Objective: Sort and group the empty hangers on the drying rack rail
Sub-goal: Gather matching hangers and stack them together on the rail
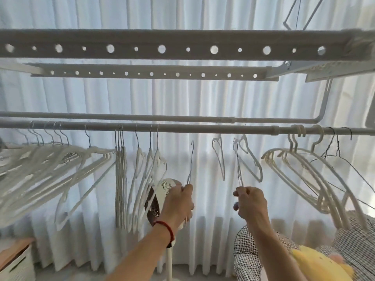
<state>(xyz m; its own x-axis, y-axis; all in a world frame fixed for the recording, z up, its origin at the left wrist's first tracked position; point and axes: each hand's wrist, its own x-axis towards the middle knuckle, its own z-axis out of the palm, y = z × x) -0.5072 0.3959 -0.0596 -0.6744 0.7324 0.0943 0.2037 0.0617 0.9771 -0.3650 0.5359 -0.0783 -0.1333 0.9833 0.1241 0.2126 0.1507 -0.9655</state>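
A large bunch of white hangers is hanging at the far left of the drying rack rail, fanned out and tilted toward the middle. Just right of it, a tight cluster of thin hangers is hanging edge-on, and beside that three more white hangers are leaning in front of a round white fan. The left hand, wearing a red cord at the wrist, is curling its fingers around the bottom of a thin wire hanger whose hook is sitting below the rail, off it. The right hand is pinching the lower end of another hanger, also below the rail. Two white hangers are floating close by; whether they are hooked on is unclear. At the far right, cream hangers and dark wire hangers are hanging on the rail together.
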